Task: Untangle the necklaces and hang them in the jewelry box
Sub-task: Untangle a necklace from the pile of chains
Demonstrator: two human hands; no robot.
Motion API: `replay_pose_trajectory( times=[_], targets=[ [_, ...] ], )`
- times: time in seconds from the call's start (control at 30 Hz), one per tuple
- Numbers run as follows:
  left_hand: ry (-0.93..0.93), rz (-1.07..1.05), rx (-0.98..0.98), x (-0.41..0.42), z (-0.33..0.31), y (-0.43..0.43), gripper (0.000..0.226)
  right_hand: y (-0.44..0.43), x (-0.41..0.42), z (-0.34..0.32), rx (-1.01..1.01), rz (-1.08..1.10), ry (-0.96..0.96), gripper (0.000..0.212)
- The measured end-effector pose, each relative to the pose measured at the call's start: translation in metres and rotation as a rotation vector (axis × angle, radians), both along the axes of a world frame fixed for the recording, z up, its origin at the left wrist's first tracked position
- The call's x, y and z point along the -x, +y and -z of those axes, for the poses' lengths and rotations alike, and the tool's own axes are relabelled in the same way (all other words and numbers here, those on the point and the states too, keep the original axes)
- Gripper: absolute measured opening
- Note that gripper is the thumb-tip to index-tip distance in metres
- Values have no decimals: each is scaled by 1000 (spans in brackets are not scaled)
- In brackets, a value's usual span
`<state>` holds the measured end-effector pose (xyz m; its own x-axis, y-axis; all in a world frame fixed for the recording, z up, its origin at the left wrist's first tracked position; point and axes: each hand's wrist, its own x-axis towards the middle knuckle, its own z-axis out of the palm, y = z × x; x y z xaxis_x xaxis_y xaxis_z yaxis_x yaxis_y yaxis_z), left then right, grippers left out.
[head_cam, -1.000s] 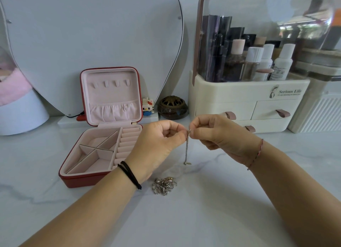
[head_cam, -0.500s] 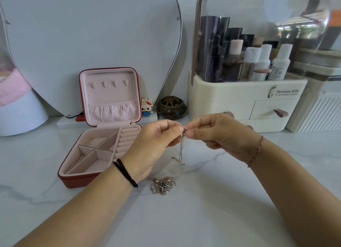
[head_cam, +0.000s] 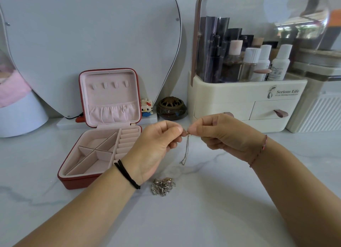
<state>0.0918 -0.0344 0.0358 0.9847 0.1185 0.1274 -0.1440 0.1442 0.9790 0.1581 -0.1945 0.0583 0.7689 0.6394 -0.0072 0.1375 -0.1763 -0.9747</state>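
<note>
Pinching thin chain between left hand and right hand; below the pinch it's now hanging doubled, not single, so it's probably freed and hanging comes next.

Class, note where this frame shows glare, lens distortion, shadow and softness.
Head view: window reflections glare on the clear organizer lid; head view: wide-angle bowing curves its pink frame; head view: soft light, only faint shadows on the marble table; head view: the thin chain pinched by left hand and right hand looks slightly soft.
</note>
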Motion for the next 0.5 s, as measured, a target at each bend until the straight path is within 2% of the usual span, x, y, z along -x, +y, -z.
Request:
replay_pose_trajectory(
  times=[0.13,0.23,0.3,0.5],
  targets=[
    [-15,-9,33,0,-1,2,18,0,0,1,-9,-13,22,26],
    [-7,-5,59,-1,-1,2,20,0,0,1,-28,8,30,15],
    [11,-8,48,-1,-1,3,20,0,-1,2,-35,24,25,14],
    [64,-34,-219,0,3,3,18,2,-1,3,-31,18,16,24]
  ],
)
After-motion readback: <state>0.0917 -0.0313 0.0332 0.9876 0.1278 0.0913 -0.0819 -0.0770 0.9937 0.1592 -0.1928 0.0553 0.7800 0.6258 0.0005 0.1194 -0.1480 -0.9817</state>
